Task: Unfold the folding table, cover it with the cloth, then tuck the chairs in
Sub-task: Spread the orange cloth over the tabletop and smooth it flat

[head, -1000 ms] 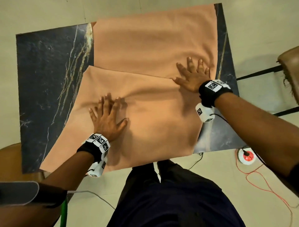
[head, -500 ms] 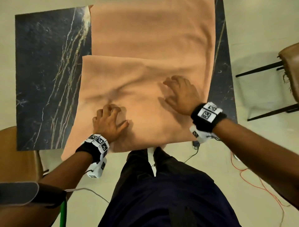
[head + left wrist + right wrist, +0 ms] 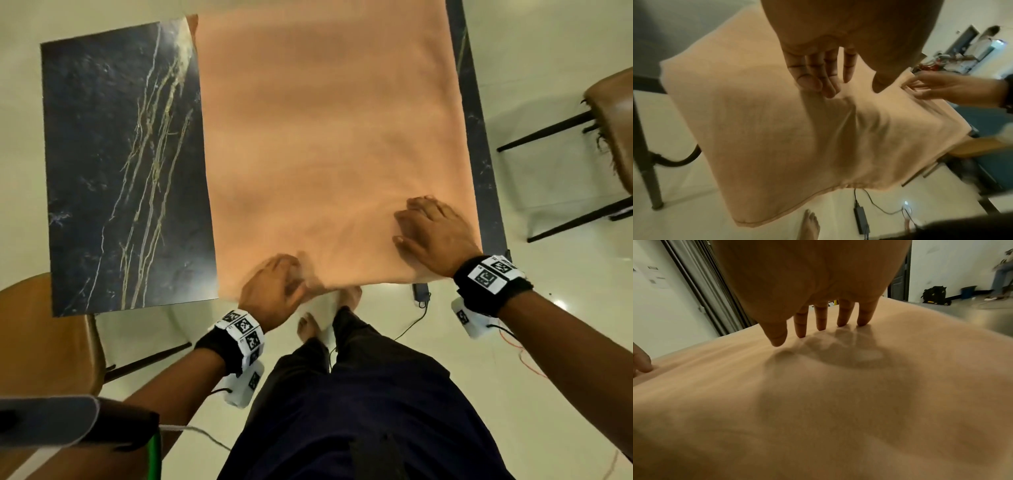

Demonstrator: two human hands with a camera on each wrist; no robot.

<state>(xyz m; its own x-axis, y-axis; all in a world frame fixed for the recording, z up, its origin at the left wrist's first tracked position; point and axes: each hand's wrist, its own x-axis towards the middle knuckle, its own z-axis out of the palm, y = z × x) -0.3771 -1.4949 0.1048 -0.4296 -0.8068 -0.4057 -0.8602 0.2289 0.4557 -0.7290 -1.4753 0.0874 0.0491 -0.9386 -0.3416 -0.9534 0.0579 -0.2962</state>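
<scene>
A peach cloth (image 3: 325, 137) lies flat over the right part of the dark marble table (image 3: 113, 154); the left part stays bare. My left hand (image 3: 274, 287), blurred, is at the near table edge with its straight fingers (image 3: 818, 78) touching the cloth (image 3: 777, 138) where it drops over the edge. My right hand (image 3: 428, 229) rests on the cloth near the front right corner, its spread fingertips (image 3: 840, 321) pressing the fabric (image 3: 818, 402). Neither hand pinches anything. The right hand (image 3: 941, 89) also shows in the left wrist view.
A brown chair (image 3: 41, 339) stands at the table's near left corner, another chair (image 3: 613, 116) off to the right. A power adapter (image 3: 420, 291) with cables lies on the floor by my bare feet (image 3: 308, 329). A dark table leg (image 3: 645, 146) stands below the left edge.
The folded top layer of the cloth has been drawn toward me and now hangs over the near edge. Both hands slid back to that edge.
</scene>
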